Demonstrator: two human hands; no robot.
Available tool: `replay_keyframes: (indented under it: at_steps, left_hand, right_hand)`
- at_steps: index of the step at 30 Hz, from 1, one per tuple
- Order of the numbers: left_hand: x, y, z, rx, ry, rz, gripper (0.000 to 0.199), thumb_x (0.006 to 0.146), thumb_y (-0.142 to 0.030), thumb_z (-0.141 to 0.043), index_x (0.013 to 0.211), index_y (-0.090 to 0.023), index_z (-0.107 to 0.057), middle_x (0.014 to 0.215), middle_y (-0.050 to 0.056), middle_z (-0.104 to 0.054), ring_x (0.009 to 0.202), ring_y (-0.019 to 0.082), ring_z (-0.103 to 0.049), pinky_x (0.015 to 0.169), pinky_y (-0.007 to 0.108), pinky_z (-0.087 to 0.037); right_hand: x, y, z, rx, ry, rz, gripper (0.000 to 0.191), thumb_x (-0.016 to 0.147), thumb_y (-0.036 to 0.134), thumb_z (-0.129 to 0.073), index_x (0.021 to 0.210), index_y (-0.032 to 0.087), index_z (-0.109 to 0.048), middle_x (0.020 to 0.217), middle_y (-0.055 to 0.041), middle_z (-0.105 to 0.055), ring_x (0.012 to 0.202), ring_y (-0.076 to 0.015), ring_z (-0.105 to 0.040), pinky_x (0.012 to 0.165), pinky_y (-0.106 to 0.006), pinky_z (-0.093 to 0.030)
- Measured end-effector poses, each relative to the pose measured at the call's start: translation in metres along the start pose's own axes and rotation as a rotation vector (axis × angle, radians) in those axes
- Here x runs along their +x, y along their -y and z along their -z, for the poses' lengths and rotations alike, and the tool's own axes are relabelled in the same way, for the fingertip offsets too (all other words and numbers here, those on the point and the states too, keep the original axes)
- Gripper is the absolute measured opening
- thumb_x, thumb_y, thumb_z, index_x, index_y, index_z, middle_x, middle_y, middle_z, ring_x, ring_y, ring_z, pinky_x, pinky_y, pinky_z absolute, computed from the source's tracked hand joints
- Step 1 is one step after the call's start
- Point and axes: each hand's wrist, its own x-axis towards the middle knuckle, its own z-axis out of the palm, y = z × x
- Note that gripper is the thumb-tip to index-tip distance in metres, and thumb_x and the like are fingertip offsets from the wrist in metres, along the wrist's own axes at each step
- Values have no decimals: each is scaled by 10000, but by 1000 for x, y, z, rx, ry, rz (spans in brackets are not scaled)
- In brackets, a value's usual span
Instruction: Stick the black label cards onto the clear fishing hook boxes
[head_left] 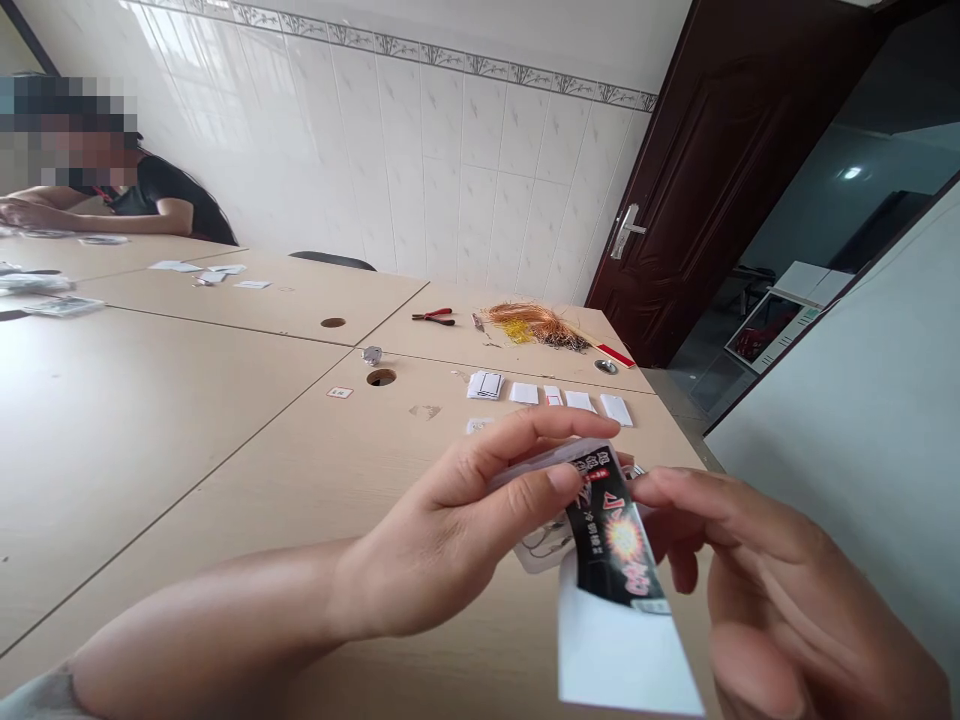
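Holding the card (pixel 624 540) and bag (pixel 541 548) is done by the pinched left hand (pixel 457 515). Steadiness seems needed; whether the right hand (pixel 787 560) is pinched cannot be told.

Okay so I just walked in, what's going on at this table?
A person's left hand holds a black printed packet card with a blank white lower part, thumb on its face, while the right hand touches its far edge. Beyond them, a row of small white cards lies on the table, with red-handled pliers and a bundle of copper-coloured wire farther back. Another person sits at the far left.
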Motion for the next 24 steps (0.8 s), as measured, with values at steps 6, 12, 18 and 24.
replay_keyframes:
  at_steps: [6,12,18,24]
  left_hand:
    - [0,1,4,-93,14,96,199,1006,-316,-636,1176,-337,-737,1006,-39,-795,866,108,-715,746,186,-529]
    - [-2,-1,3,-61,28,93,218,1008,-358,-629,1203,-367,-726,1073,-23,-796,965,160,-728,862,261,-539]
    - [-6,1,1,-51,56,40,237,1019,-346,-611,1235,-380,-704,1132,-17,-783,1045,202,-734,943,320,-540]
    - [-5,0,1,-61,39,36,231,1013,-326,-627,1215,-374,-729,1125,-40,-789,1029,148,-728,923,240,-548]
  right_hand:
    - [8,-2,-4,5,-1,-26,346,833,453,-791,1110,252,-742,963,-102,-798,787,-250,-769,595,-332,-653]
    - [0,-4,2,29,3,-19,267,869,205,-746,1127,269,-721,962,-63,-798,707,-177,-725,562,-276,-612]
    - [-1,-6,0,66,32,28,345,875,93,-681,1166,278,-687,855,9,-747,657,-116,-651,527,-223,-556]
    - [2,-6,1,64,38,49,307,891,94,-664,1148,262,-664,888,5,-730,690,-103,-659,560,-210,-556]
